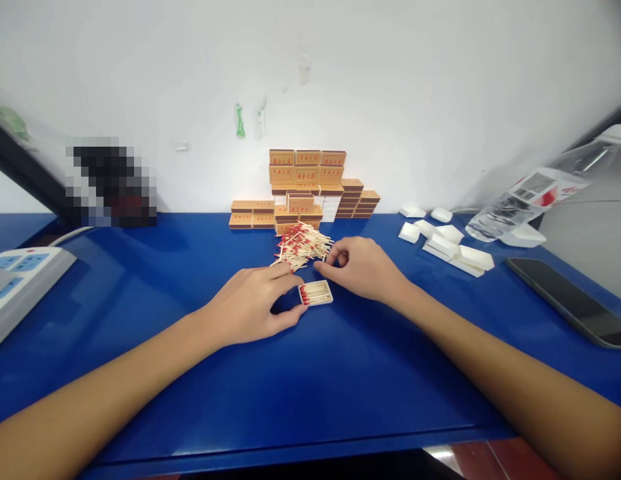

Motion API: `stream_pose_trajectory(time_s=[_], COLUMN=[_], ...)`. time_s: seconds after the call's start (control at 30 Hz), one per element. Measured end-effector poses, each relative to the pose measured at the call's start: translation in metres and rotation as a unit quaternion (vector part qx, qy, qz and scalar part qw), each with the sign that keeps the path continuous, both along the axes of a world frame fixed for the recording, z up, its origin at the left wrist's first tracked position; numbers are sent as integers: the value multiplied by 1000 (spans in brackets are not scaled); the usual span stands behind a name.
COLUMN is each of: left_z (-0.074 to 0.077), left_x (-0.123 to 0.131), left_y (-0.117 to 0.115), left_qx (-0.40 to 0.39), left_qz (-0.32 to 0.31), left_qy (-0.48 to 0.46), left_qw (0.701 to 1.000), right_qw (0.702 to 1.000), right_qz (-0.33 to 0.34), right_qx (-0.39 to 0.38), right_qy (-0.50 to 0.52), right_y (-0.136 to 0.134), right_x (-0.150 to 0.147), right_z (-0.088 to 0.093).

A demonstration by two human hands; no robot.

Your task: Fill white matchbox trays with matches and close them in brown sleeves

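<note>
A small white matchbox tray (326,301) lies on the blue table, partly filled with red-tipped matches. My left hand (257,301) grips its left end, thumb on the near side and index finger on the far side. Just beyond the tray is a loose heap of matches (303,248), heads mostly to the left. At the heap's right edge is my right hand (361,268), thumb and fingers curled together. Whether a match sits between those fingertips is too small to tell.
Matchboxes (306,175) are stacked against the wall behind the heap. To the right lie several white trays (457,248), a tilted plastic bottle (535,193) and a phone (573,300). A power strip (33,280) sits at the left on the blue table (290,400).
</note>
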State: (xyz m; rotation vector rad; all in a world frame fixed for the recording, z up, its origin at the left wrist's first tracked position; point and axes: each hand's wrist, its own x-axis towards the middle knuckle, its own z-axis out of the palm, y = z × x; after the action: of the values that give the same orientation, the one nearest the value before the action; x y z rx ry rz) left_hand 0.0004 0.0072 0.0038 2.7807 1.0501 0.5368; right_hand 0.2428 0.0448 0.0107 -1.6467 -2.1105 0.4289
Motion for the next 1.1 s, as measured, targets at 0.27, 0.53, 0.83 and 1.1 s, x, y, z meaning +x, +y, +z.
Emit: stream_pose_trajectory(time_s=[0.27,0.53,0.83,1.1], left_z=[1,0,0,0], left_x=[0,0,0,1], left_y=[0,1,0,0], left_qx=[-3,8,6,3], left_qz=[0,-1,-1,-8], left_qy=[-3,-11,-10,-11], left_qw=[1000,1000,1000,1000], right_qw=[999,996,959,952], right_qz=[-20,-4,281,304], right_qx=[-11,42,-3,11], right_qy=[-27,-77,-40,-41], right_y=[0,1,-19,-22], right_x=[5,26,18,15], right_z=[-1,19,24,20])
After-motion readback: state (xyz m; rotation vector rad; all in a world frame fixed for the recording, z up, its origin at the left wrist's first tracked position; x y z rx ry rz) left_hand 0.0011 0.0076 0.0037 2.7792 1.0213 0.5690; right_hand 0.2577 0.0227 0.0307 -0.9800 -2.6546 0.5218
